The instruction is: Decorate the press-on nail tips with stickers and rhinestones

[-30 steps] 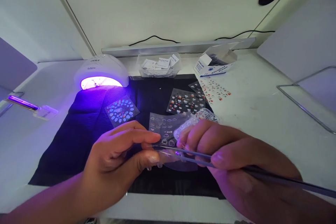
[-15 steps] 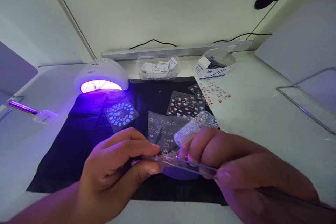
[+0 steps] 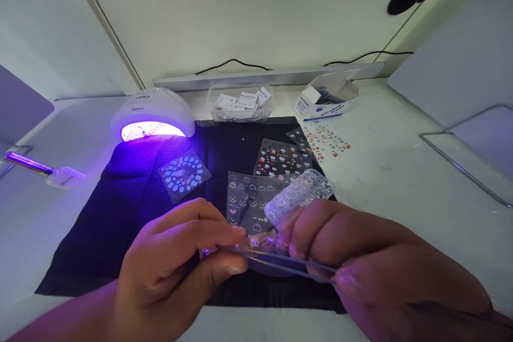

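My left hand point(image 3: 176, 262) is closed in a pinch, thumb and fingers on a small clear piece with tiny nail tips point(image 3: 256, 240), low over the black mat point(image 3: 120, 208). My right hand point(image 3: 372, 262) is closed on thin tweezers point(image 3: 288, 264), whose tips reach left to the piece at my left fingertips. Just behind both hands lie a clear sticker sheet with small faces point(image 3: 248, 197) and a clear rhinestone box point(image 3: 300, 195).
A white nail lamp point(image 3: 152, 112) glows purple at the mat's back left. More sticker sheets point(image 3: 184, 175) point(image 3: 282, 159) point(image 3: 326, 141) lie about. A clear tub of pads point(image 3: 240, 104) and an open white box point(image 3: 324, 101) stand at the back. A wire frame point(image 3: 460, 163) sits right.
Both hands have sunk slightly toward me in the picture; the tweezers' tips stay at the piece pinched in my left hand. The things on the mat have not moved.
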{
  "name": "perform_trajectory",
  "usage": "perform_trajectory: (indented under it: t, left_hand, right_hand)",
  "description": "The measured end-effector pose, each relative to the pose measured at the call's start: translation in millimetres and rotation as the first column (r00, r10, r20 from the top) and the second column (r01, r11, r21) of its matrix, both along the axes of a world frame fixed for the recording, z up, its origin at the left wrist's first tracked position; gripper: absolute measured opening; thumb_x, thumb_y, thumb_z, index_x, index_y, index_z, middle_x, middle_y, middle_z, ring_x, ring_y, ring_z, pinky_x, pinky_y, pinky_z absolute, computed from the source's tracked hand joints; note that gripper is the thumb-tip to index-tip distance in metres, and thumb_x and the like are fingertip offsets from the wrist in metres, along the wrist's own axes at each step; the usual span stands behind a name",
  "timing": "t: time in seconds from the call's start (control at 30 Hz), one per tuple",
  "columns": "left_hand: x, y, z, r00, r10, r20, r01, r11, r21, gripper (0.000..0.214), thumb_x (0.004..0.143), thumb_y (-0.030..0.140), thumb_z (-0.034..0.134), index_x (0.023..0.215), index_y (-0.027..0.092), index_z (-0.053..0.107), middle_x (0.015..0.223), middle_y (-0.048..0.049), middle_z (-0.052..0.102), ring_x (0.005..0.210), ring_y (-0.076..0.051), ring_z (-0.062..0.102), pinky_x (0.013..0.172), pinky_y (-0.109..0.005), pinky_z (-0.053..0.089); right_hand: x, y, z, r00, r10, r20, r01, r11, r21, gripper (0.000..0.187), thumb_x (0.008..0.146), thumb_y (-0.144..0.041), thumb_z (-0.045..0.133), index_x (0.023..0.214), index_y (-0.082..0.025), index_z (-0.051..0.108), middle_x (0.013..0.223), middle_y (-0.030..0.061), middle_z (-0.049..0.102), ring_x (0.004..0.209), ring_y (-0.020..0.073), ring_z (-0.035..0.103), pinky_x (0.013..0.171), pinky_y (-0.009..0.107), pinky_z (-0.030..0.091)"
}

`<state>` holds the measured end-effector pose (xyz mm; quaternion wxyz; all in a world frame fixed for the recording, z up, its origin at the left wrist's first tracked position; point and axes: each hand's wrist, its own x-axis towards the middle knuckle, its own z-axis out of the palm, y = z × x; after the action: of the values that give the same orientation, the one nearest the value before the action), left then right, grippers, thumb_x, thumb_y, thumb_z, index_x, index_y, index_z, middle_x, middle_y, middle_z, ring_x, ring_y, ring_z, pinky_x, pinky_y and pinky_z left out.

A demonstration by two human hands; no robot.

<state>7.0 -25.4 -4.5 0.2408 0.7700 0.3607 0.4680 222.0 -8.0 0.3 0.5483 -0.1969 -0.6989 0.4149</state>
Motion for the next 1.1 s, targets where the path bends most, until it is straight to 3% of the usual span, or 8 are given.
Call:
perform_trajectory:
  t: [0.13,0.37,0.5,0.77,0.97,1.1]
  left_hand:
    - [-1.7,-0.5,-0.5,1.000,-0.003,0.001,0.003,1.000,-0.018,0.005,0.095,0.023,0.065,0.099,0.020,0.066,0.083,0.0043,0.070,0.067,-0.004,0.066,0.062,-0.009,0.054]
    - [-2.1,0.5,-1.0,1.000,-0.011,0.011,0.011,1.000,-0.006,0.005,0.094,0.021,0.067,0.098,0.018,0.067,0.079,0.0022,0.068,0.065,-0.007,0.066,0.056,-0.012,0.054]
    - [-2.4,0.2,-1.9,0.997,-0.042,0.058,0.041,0.999,0.014,0.007,0.092,0.018,0.068,0.099,0.016,0.068,0.079,-0.0004,0.068,0.067,-0.008,0.066,0.056,-0.013,0.054]
    - [-4.2,-1.9,-1.0,0.999,-0.029,0.015,0.029,1.000,-0.011,0.009,0.094,0.025,0.067,0.099,0.019,0.069,0.080,-0.0011,0.069,0.071,-0.010,0.069,0.061,-0.013,0.056]
    - [-4.2,-1.3,2.8,0.999,-0.013,-0.038,0.013,1.000,-0.001,0.008,0.095,0.026,0.065,0.098,0.019,0.068,0.079,-0.0006,0.070,0.070,-0.010,0.070,0.060,-0.013,0.057]
    - [-2.8,0.3,5.7,0.999,-0.052,0.010,0.052,0.999,-0.008,0.007,0.091,0.020,0.069,0.097,0.017,0.070,0.076,-0.0026,0.070,0.067,-0.012,0.069,0.056,-0.015,0.057]
  right_hand:
    - [6.7,-2.2,-8.6,0.997,0.076,0.005,-0.076,0.996,-0.050,0.015,0.089,-0.014,0.062,0.090,-0.023,0.073,0.071,0.0029,0.063,0.073,0.0210,0.067,0.073,0.041,0.061]
    - [0.2,-4.3,-1.6,1.000,0.021,-0.011,-0.022,0.999,-0.032,0.014,0.092,-0.024,0.061,0.087,-0.025,0.074,0.064,0.0010,0.058,0.065,0.0191,0.064,0.065,0.038,0.061]
    - [-10.4,-0.8,6.5,0.999,-0.043,-0.024,0.043,0.999,0.025,0.026,0.096,-0.030,0.057,0.076,-0.025,0.073,0.055,-0.0002,0.052,0.058,0.0169,0.058,0.056,0.033,0.058]
    - [-12.6,-0.7,14.1,0.999,-0.052,-0.010,0.053,0.997,0.061,0.032,0.089,-0.047,0.064,0.065,-0.026,0.069,0.051,-0.0002,0.052,0.051,0.0171,0.055,0.052,0.035,0.058]
    - [-9.6,-0.9,11.1,1.000,-0.012,0.019,0.011,0.998,0.064,0.031,0.093,-0.044,0.058,0.071,-0.026,0.072,0.054,0.0006,0.053,0.056,0.0177,0.057,0.057,0.036,0.059]
    - [-11.2,-2.0,10.4,0.998,-0.057,0.000,0.057,0.996,0.063,0.030,0.093,-0.042,0.060,0.071,-0.026,0.073,0.054,0.0009,0.054,0.055,0.0180,0.059,0.057,0.036,0.059]
